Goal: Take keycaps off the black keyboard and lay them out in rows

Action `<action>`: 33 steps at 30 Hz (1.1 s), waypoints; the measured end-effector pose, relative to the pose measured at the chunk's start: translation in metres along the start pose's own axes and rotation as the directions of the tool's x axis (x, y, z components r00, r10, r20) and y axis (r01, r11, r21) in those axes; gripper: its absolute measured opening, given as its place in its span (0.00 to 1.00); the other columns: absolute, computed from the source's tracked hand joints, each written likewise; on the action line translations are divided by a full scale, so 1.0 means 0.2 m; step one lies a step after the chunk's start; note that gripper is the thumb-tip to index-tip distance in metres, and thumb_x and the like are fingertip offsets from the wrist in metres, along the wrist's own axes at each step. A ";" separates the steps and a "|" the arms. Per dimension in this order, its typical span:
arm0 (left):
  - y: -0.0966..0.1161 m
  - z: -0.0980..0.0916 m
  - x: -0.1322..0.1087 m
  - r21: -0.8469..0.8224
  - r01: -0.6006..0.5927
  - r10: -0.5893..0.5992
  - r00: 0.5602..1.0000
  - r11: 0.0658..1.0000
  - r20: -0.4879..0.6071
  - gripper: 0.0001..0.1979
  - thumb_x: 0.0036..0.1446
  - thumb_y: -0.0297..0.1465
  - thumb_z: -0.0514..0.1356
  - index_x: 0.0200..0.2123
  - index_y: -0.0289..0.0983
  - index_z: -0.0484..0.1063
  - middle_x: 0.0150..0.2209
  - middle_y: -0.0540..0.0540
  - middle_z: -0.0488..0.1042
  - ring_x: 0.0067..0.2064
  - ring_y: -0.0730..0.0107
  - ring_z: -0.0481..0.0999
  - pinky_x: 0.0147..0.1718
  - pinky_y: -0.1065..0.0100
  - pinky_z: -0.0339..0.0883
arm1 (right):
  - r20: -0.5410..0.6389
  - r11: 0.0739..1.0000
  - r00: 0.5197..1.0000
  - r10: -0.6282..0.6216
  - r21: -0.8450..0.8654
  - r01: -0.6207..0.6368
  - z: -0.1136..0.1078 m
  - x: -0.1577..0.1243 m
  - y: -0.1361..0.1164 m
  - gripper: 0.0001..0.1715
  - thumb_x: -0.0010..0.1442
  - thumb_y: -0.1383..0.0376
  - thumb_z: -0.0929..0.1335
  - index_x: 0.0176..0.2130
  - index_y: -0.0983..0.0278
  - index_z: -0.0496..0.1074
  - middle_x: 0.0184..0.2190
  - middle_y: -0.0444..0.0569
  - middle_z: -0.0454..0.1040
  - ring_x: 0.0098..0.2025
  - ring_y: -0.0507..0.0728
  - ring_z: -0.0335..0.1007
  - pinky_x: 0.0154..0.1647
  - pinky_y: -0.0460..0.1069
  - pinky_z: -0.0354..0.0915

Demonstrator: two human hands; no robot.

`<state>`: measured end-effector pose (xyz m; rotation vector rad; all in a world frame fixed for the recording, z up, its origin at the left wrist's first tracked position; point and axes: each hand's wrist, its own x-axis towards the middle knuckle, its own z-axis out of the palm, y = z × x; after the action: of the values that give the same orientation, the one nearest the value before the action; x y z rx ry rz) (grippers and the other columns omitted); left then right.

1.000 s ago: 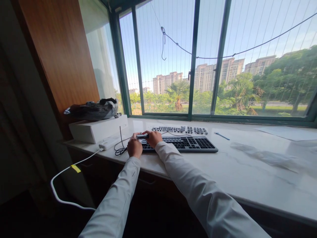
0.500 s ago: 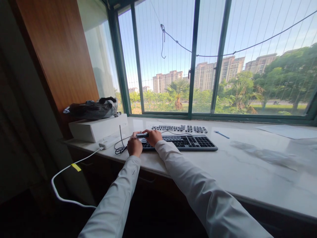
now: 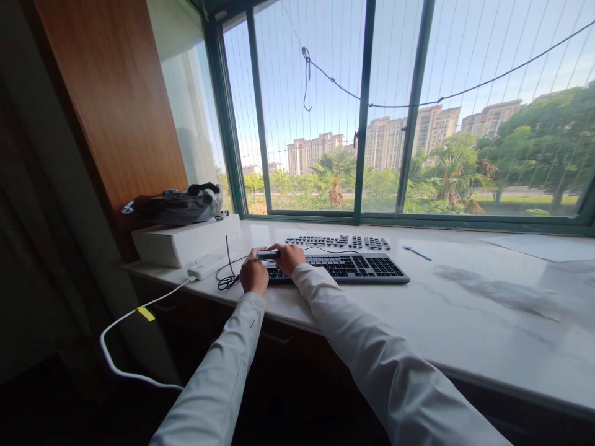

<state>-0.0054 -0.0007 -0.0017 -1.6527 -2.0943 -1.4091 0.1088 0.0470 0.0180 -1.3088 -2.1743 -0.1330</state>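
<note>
1 window point(image 3: 316, 93), green-framed, behind the counter. 1 counter point(image 3: 372, 328), white, veined. 1 box point(image 3: 183, 243), white, at the counter's left end, a dark bag point(image 3: 179, 206) on top. 1 keyboard point(image 3: 379, 267), dark, flat on the counter, its left end partly hidden by the hands. 1 spread of loose keys point(image 3: 344, 240), dark, behind the keyboard. 1 left hand point(image 3: 253, 275), fingers closed on the near-left end of a dark bar. 1 right hand point(image 3: 290, 259), fingers bent around its other end. 1 dark bar point(image 3: 268, 254), small, held above the keyboard's left end. 1 blue stick point(image 3: 417, 253), right of the keys.
</note>
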 end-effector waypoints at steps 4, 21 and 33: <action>0.00 0.00 0.00 0.033 0.029 -0.029 0.999 0.999 0.018 0.19 0.62 0.23 0.49 0.50 0.44 0.71 0.44 0.43 0.77 0.43 0.61 0.76 0.35 0.68 0.63 | 0.005 1.000 1.000 0.020 -0.002 -0.020 0.00 0.00 0.00 0.20 0.61 0.57 0.65 0.53 0.48 0.71 0.39 0.46 0.79 0.44 0.58 0.74 0.43 0.49 0.64; 0.06 0.02 -0.03 0.181 -0.011 -0.023 0.983 0.983 0.184 0.29 0.65 0.46 0.42 0.35 0.39 0.79 0.35 0.37 0.79 0.38 0.55 0.77 0.37 0.61 0.65 | 0.139 0.966 0.958 0.251 0.026 -0.257 -0.16 0.32 0.36 0.22 0.54 0.47 0.69 0.42 0.56 0.79 0.37 0.50 0.78 0.40 0.58 0.73 0.38 0.49 0.63; 0.06 0.03 -0.05 0.216 0.002 -0.050 0.975 0.976 0.216 0.25 0.65 0.41 0.46 0.31 0.36 0.80 0.34 0.35 0.79 0.36 0.58 0.77 0.34 0.65 0.64 | 0.159 0.932 0.935 0.316 -0.237 -0.275 -0.13 0.64 0.75 0.30 0.51 0.48 0.72 0.50 0.58 0.76 0.49 0.55 0.74 0.48 0.63 0.70 0.47 0.55 0.64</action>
<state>0.0116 -0.0040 -0.0044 -1.7669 -2.2981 -1.0001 0.2017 0.2131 0.0769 -1.8267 -2.1330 -0.1225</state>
